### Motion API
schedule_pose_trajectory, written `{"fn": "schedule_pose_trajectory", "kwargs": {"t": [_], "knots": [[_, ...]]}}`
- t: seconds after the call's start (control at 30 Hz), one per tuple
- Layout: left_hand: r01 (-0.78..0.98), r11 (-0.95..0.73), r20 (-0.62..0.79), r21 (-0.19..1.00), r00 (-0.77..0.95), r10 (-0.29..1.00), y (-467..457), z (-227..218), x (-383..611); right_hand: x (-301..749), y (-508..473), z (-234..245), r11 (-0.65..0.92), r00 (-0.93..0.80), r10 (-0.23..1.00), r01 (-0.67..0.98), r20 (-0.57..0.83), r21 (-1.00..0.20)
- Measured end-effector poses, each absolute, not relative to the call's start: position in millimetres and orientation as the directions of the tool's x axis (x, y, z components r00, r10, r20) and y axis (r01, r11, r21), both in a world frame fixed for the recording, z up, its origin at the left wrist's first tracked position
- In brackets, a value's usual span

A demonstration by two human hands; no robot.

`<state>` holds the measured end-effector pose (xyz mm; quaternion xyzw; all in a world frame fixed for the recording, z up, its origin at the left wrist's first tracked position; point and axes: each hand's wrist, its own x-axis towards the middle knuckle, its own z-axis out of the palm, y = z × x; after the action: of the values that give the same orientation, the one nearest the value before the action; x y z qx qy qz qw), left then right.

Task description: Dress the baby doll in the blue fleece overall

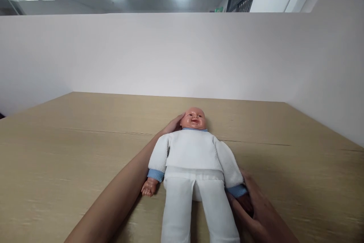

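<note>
The doll (195,150) lies on its back on the wooden table (85,140), directly in front of you, its trousers (178,209) pointing your way and its head (196,118) towards the pale partition (170,53). The tabletop appears to bear its weight, which would leave your hands to steady rather than lift.

Your left hand (174,123) is at the left side of the head, the forearm running up alongside the sleeve. The visible fingers look pressed together, their tips against the head. Placed there, the hand probably keeps the head from rolling. Whether any finger reaches underneath cannot be told, as the doll covers that part.

Your right hand (256,212) is at the doll's wrist on your right, beside the blue cuff (237,190). Thumb and fingers lie on opposite sides and appear to pinch the doll's hand between them; the area is dark, so the exact contact is uncertain. A hold at the wrist suits control of that arm, since cloth and hand meet there.

The other arm, ending in a second cuff (156,175) and a bare doll's hand (149,187), lies outward, ungripped, just beside your left forearm. A seam (108,132) crosses the tabletop, passing behind the doll's shoulders.
</note>
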<state>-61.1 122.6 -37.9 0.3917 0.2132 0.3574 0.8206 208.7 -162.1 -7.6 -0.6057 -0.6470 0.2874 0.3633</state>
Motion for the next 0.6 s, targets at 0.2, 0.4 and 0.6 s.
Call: {"fn": "schedule_pose_trajectory", "kwargs": {"t": [0.2,0.4,0.6], "knots": [[-0.457,0.327,-0.015,0.827,0.564,0.826,123.6,-45.6,-62.0,213.3,-160.2,-20.8,0.169,-0.117,0.985,0.604,0.122,-0.779],[-0.442,0.153,0.004,0.884,0.336,0.942,101.2,-48.3,-99.5,218.1,-150.5,-30.7,0.299,-0.164,0.952,0.672,0.258,-0.677],[-0.296,0.021,0.030,0.955,0.166,0.986,21.5,-46.8,-146.9,235.4,-207.6,-36.4,0.231,-0.077,0.943,0.853,0.325,-0.467]]}}
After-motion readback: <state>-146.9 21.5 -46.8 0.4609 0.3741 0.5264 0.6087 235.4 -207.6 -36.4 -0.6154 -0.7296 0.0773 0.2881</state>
